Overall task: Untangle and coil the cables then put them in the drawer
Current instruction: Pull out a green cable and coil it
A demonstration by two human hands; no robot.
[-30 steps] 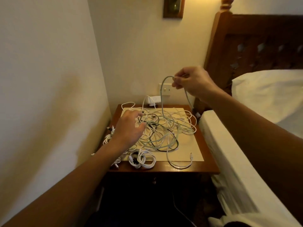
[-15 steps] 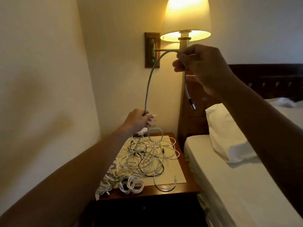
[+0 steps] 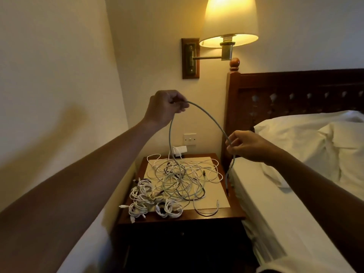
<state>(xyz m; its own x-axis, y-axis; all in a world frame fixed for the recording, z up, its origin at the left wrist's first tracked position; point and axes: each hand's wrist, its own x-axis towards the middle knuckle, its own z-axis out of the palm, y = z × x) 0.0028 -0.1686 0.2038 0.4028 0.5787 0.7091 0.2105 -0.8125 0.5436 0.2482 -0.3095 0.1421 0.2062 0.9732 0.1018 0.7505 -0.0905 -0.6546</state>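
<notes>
A pale green cable [image 3: 206,113] arches between my two hands above the nightstand. My left hand [image 3: 164,107] pinches it at the top of the arch, and from there it drops into the tangled heap of cables [image 3: 183,178] on the nightstand [image 3: 226,215]. My right hand [image 3: 246,145] grips the cable lower on the right, with its free end and dark plug hanging down beside the bed. A bunch of white cables [image 3: 145,200] lies at the nightstand's front left. The drawer front [image 3: 181,233] below the top is dark and hard to make out.
A lit wall lamp [image 3: 229,22] hangs above the nightstand. The bed [image 3: 285,213] with a white pillow [image 3: 307,138] and dark wooden headboard [image 3: 295,89] stands close on the right. A wall runs along the left. A switch plate [image 3: 189,139] and a white charger [image 3: 180,150] sit on the back wall.
My left hand has risen from just above the heap, lifting the green cable. My right hand has dropped from near the lamp and slid down the cable toward its free end.
</notes>
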